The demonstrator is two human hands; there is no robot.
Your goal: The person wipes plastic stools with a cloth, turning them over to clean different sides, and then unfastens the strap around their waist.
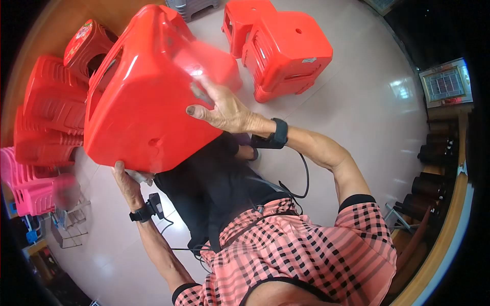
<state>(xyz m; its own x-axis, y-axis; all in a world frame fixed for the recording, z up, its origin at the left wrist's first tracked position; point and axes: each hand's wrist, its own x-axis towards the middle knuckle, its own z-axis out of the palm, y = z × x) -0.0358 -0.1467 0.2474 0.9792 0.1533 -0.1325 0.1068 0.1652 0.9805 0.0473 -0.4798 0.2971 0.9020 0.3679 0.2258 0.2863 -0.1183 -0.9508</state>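
Evidently, a glossy red plastic stool (148, 112) is held tilted, its lower edge gripped by the left hand (126, 184). The right hand (222, 108) is held open beside it, possibly touching. Nearby, stacked red plastic stools (291, 51) are set on the pale floor (370, 97).

Open flr (370, 97) R of stool stack (293, 48)

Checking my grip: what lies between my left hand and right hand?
The red stool: its broad seat spans from the left hand to the right hand, in the head view.
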